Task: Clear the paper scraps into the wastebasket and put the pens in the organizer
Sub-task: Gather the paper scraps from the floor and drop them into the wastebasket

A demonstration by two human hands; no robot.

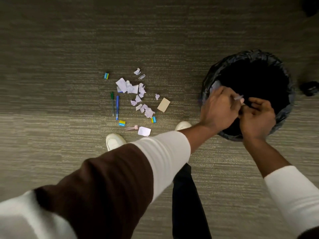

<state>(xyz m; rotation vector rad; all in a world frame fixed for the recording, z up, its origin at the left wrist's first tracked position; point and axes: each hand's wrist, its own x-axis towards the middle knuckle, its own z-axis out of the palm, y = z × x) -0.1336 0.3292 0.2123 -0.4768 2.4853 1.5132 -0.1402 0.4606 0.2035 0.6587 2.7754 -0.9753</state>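
Note:
Both my hands are over the mouth of a black-lined wastebasket (279, 69) at the right. My left hand (219, 111) pinches a pale paper scrap (239, 97) above the opening. My right hand (257, 118) touches it with curled fingers; what it holds, if anything, is hidden. Several white paper scraps (136, 94) lie scattered on the carpet to the left. Beside them lie a green pen (112, 103) and a blue pen (117, 106), side by side. A pink pen-like object (131, 128) lies near my feet. No organizer is in view.
Small blue-and-yellow wrappers (106, 76) lie around the scraps, along with a tan card (163, 104) and a white card (144, 131). My white shoes (114, 141) stand just below the pile. A dark object (309, 88) sits right of the basket.

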